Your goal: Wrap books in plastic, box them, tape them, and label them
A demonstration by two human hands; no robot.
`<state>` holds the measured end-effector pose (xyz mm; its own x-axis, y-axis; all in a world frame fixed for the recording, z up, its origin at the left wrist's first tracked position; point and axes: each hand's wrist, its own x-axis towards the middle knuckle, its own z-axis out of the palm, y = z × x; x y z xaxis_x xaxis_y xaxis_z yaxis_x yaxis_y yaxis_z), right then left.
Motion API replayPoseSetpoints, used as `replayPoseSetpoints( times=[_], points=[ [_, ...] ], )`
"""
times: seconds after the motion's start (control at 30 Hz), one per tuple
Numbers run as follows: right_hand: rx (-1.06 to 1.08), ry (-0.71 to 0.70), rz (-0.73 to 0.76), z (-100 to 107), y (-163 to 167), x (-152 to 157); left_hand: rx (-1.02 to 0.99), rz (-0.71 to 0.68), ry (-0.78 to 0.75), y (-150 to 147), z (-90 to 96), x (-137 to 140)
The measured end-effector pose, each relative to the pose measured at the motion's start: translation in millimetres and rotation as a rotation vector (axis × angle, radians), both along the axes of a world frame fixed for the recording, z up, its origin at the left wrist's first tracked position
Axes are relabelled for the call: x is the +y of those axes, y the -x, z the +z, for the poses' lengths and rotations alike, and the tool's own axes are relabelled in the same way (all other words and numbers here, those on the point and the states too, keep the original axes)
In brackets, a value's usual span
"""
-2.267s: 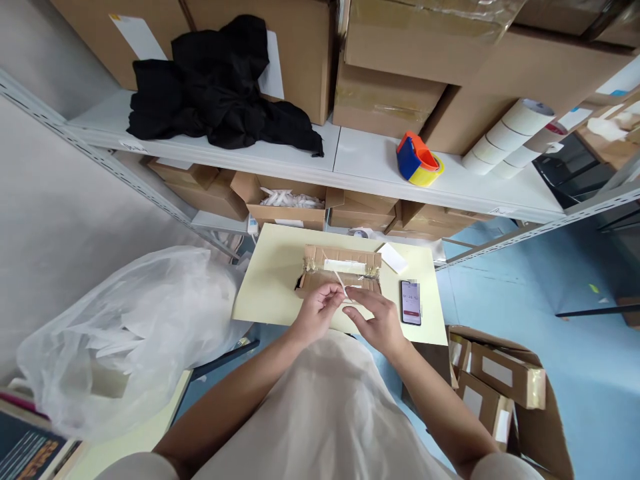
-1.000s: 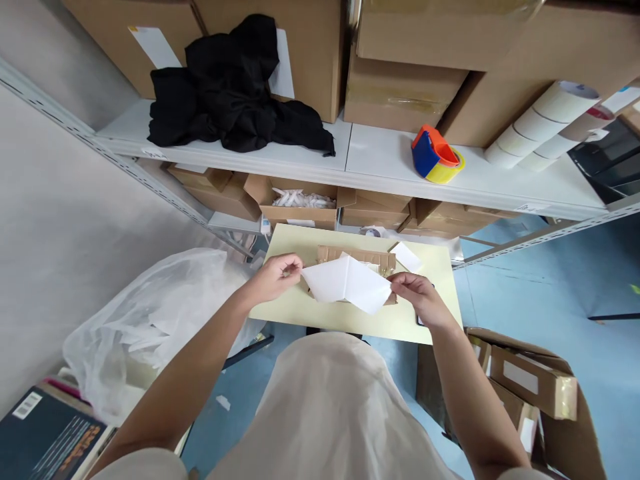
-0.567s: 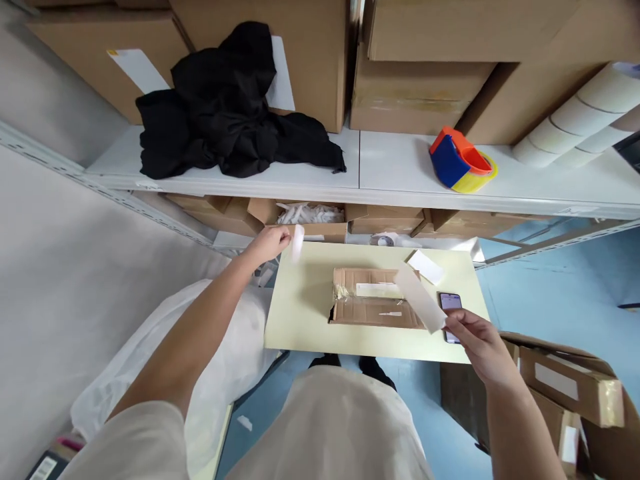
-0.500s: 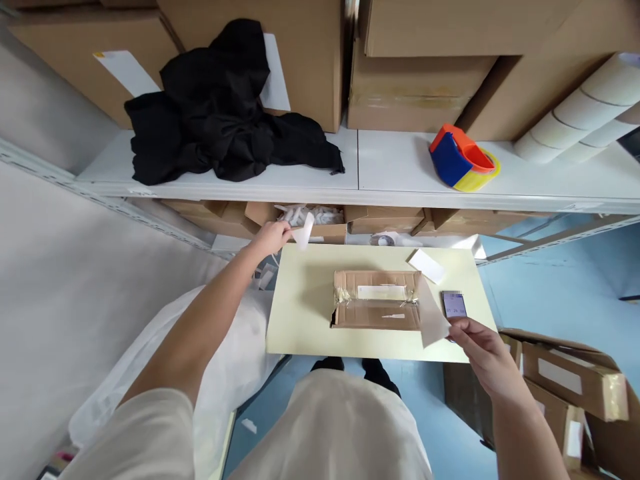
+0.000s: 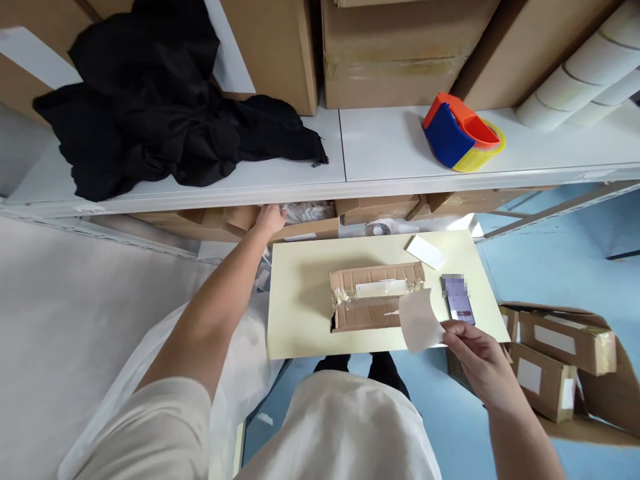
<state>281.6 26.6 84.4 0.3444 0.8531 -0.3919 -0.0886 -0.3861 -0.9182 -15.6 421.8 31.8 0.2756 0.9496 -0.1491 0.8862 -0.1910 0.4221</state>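
Observation:
Out over the front right of the board, my right hand [image 5: 473, 350] pinches a white label [image 5: 419, 321] by its right edge. The label hangs over the right end of a taped cardboard box [image 5: 367, 313]. My left hand [image 5: 271, 219] reaches to an open carton [image 5: 310, 230] of white paper scraps [image 5: 307, 212] beneath the shelf. Its fingers look curled at the carton's left side; whatever they hold is hidden. A phone [image 5: 460, 309] lies just beyond my right hand, and a small white stack of labels [image 5: 425, 252] sits behind it.
Above the pale yellow board [image 5: 295, 327] runs a white shelf [image 5: 380, 147] with black cloth [image 5: 165, 127], a tape dispenser [image 5: 463, 137] and white rolls [image 5: 565, 87]. At lower right, a large carton [image 5: 607, 387] holds several small boxes. White plastic sheeting [image 5: 240, 373] hangs at left.
My left hand has moved forward to the scrap carton, and the white piece it held is out of sight. My right hand has brought its label slightly left and nearer. The view has shifted.

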Motion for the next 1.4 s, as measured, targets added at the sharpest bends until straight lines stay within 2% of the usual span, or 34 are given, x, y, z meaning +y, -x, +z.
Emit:
replayPoseSetpoints(
  times=[0.03,0.07,0.17,0.2,0.23,0.3,0.37,0.43,0.5,0.57,0.6,0.7,0.77,0.83,0.97,1.03,1.13,1.27,1.4],
  points=[
    [0.018,-0.02,-0.011,0,5,5,-0.016,0.044,-0.023,-7,8.4,-21],
    [0.038,-0.042,-0.018,-1,10,11,-0.084,0.013,-0.04,-15,18.3,-48],
    [0.086,-0.105,-0.043,-2,27,28,-0.411,-0.279,-0.059,-45,49.6,-153],
    [0.095,-0.122,-0.055,-2,33,33,-0.447,-0.413,-0.072,-55,57.6,-189],
    [0.103,-0.137,-0.065,-2,38,37,-0.46,-0.481,-0.114,-65,63.2,-221],
    [0.113,-0.171,-0.068,-1,48,42,-0.476,-0.472,-0.211,-82,67.7,-269],
    [0.113,-0.207,-0.044,2,54,43,-0.493,-0.419,-0.267,-92,66.6,-294],
    [0.113,-0.245,0.01,5,54,39,-0.525,-0.368,-0.302,-96,65.3,-303],
    [0.112,-0.284,0.128,7,46,32,-0.571,-0.303,-0.317,-94,66.4,-306],
    [0.036,-0.337,0.217,9,31,25,-0.647,-0.192,-0.286,-91,68.4,-308],
    [-0.055,-0.369,0.2,8,22,22,-0.701,-0.121,-0.233,-90,69.0,-309],
    [-0.356,-0.423,-0.023,4,-6,19,-0.904,0.068,0.04,-87,66.9,-312],
    [-0.366,-0.397,-0.05,-1,-20,21,-0.992,0.138,0.197,-87,63.1,-314],
    [-0.255,-0.344,0.036,-7,-29,23,-1.011,0.179,0.259,-87,59.1,-319],
    [-0.106,-0.242,0.165,-19,-32,17,-0.946,0.25,0.291,-85,47.7,-337],
    [-0.081,-0.207,0.183,-27,-30,11,-0.886,0.278,0.295,-83,37.6,-345],
    [-0.119,-0.164,0.175,-41,-27,11,-0.777,0.31,0.224,-80,18.1,-346],
    [-0.231,-0.084,0.188,-60,-28,36,-0.592,0.355,0.181,-81,-0.2,-321],
    [-0.442,-0.054,0.171,-73,-32,70,-0.374,0.354,0.213,-91,-3.1,-287]
  ],
)
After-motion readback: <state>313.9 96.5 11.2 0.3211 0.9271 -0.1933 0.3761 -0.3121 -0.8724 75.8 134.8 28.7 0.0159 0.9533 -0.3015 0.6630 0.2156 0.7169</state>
